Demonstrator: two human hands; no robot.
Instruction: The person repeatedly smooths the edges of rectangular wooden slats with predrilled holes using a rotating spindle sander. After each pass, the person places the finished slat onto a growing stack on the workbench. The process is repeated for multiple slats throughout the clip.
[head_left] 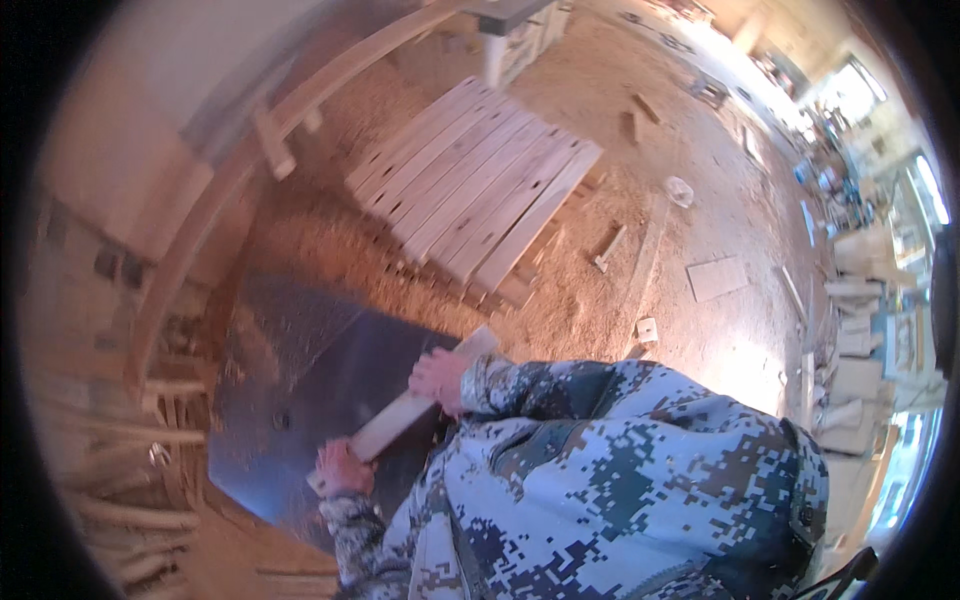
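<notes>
A pale wooden board [402, 421] lies slantwise over a dark, smooth tabletop [310, 400]. My left hand [345, 467] grips it near its lower-left end, fingers wrapped over the edge. Closer to the upper-right end, my right hand [440, 381] is closed round the same board. Both sleeves are in a camouflage pattern. I cannot tell whether the board rests on the tabletop or is held just above it.
Beyond the tabletop stands a stack of slotted wooden planks [470, 185]. Sawdust [570, 280] covers the floor, with a loose flat panel [717, 278] and offcuts. A curved wooden rail [340, 75] runs along the left, above several stacked timber pieces [140, 515].
</notes>
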